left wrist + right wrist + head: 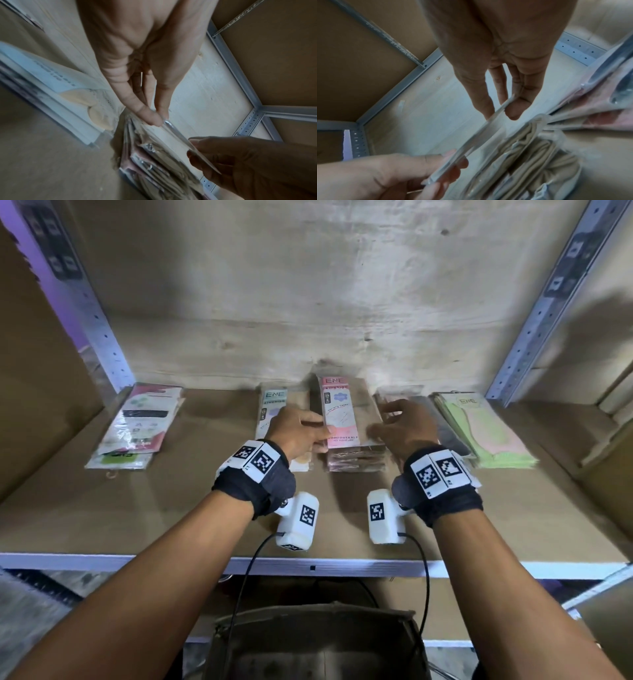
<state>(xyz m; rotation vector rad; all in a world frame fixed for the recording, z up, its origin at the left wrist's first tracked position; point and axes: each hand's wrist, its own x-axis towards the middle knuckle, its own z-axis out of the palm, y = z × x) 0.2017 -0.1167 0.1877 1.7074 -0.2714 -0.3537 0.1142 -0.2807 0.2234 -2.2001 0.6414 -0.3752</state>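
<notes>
You hold a pink-labelled packet (340, 416) over the stack (356, 462) of like packets at the middle of the shelf (205, 508). Your left hand (301, 433) pinches its left long edge between thumb and fingertips, and your right hand (402, 429) pinches the opposite edge in the same way. The packet's long axis runs in line with the stack, from the stack's near end toward its far end. The "ENE" heading is at the far end and the word "COMFORTABLE" at the end nearest you, with the printed face upward. It is a flat, clear plastic sleeve with a pink card inside. The card bears a red band at the top, a lilac badge below it and a line drawing of a sock. Seen edge-on from the left wrist, the packet (180, 138) shows as a thin glossy strip between your two hands, raised a little off the stack (154, 162) of crumpled beige and pink packs. The right wrist view shows the same strip (471, 142) apart from the stack (522, 155). Just left of the stack lies a blue-labelled pile (272, 402). To the stack's right lie dark packets (445, 433), then green ones (479, 433). Well to its left lie more packets (137, 422).
</notes>
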